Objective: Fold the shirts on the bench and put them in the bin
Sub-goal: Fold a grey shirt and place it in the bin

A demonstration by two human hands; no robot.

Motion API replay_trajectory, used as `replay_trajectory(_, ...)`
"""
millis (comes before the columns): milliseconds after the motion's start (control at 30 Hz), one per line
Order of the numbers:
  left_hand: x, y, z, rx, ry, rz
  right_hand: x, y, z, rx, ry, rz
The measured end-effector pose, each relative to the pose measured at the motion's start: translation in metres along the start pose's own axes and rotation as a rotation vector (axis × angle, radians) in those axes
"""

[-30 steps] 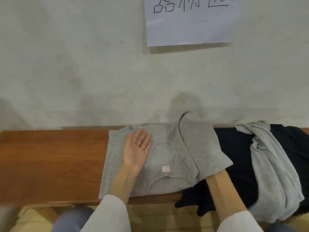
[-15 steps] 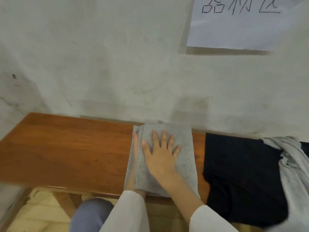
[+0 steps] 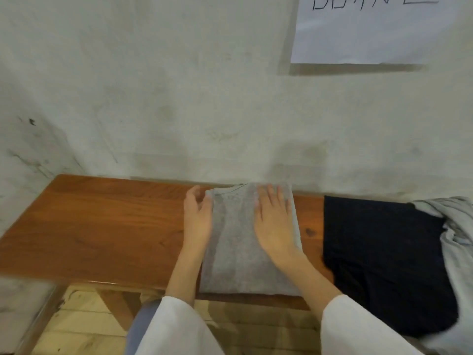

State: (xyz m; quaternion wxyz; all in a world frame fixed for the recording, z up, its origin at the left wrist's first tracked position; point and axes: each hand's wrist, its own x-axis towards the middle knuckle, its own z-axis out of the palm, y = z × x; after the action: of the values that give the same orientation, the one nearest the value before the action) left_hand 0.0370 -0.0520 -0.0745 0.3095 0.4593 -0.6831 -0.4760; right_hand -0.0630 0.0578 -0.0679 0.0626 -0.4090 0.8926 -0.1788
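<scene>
A grey shirt [image 3: 238, 252], folded into a narrow strip, lies across the wooden bench [image 3: 102, 226] from the wall to the front edge. My right hand [image 3: 275, 221] lies flat on its right half, fingers straight toward the wall. My left hand [image 3: 197, 216] rests along the strip's left edge, with the thumb touching the cloth near the far corner. A dark navy shirt [image 3: 378, 252] lies spread on the bench to the right. A light grey shirt [image 3: 458, 242] is crumpled over its far right side. No bin is in view.
The bench stands against a pale wall with a paper sign [image 3: 371, 29] at the upper right. The left half of the bench is bare wood. Below the front edge are a bench leg [image 3: 120, 308] and a light wood floor.
The grey shirt has been folded from a wide spread into a narrow strip. My right hand slid toward the wall, and my left hand came out from under the fold to its left edge.
</scene>
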Motion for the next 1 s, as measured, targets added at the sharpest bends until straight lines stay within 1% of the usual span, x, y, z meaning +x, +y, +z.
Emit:
replay_trajectory(33, -0.002, -0.002, 0.002, 0.208, 0.035, 0.121, 0.006, 0.011, -0.004, -0.045, 0.002, 0.009)
replay_trajectory(67, -0.005, 0.0, 0.01, 0.367, 0.041, 0.246, 0.014, 0.022, -0.006, -0.105, 0.0, 0.002)
replay_trajectory(100, -0.008, 0.001, 0.022, 0.53, -0.032, 0.367, 0.018, 0.025, -0.003, -0.156, -0.012, -0.018)
replay_trajectory(133, -0.01, 0.003, 0.033, 0.631, -0.137, 0.462, 0.021, 0.024, 0.005, -0.206, -0.041, -0.032)
replay_trajectory(167, -0.009, 0.003, 0.045, 0.7, -0.2, 0.553, 0.024, 0.023, 0.011, -0.233, -0.064, -0.043)
replay_trajectory(200, -0.009, 0.001, 0.056, 0.735, -0.274, 0.568, 0.025, 0.025, 0.015, -0.239, -0.097, -0.018)
replay_trajectory(300, -0.002, -0.013, 0.066, 0.861, -0.299, 0.482, 0.031, 0.027, 0.015, -0.188, -0.145, 0.065)
replay_trajectory(433, -0.002, -0.015, 0.069, 0.977, -0.311, 0.422, 0.029, 0.029, 0.016, -0.174, -0.121, 0.056)
replay_trajectory(500, -0.006, -0.007, 0.067, 0.978, -0.346, 0.371, 0.028, 0.028, 0.012, -0.157, -0.125, 0.036)
replay_trajectory(567, -0.028, 0.0, 0.063, 0.959, -0.361, 0.385, 0.017, 0.03, 0.008, -0.12, -0.107, 0.034)
replay_trajectory(700, -0.083, -0.017, 0.054, 0.969, -0.314, 0.463, -0.036, 0.043, 0.015, -0.057, 0.014, 0.029)
replay_trajectory(733, -0.091, -0.021, 0.052, 0.982, -0.324, 0.459, -0.048, 0.047, 0.015, -0.049, 0.018, 0.02)
replay_trajectory(833, -0.098, -0.023, 0.046, 0.983, -0.347, 0.431, -0.058, 0.056, 0.01, -0.027, -0.05, 0.008)
replay_trajectory(867, -0.096, -0.019, 0.041, 0.981, -0.34, 0.375, -0.054, 0.055, 0.006, 0.0, -0.06, 0.022)
replay_trajectory(900, -0.094, -0.016, 0.034, 0.964, -0.29, 0.293, -0.051, 0.053, 0.0, 0.056, -0.04, 0.059)
replay_trajectory(967, -0.088, -0.005, 0.014, 0.975, -0.104, 0.077, -0.044, 0.054, -0.016, 0.23, 0.032, 0.215)
replay_trajectory(1000, -0.082, -0.003, 0.002, 0.991, -0.06, -0.042, -0.039, 0.057, -0.023, 0.323, 0.008, 0.306)
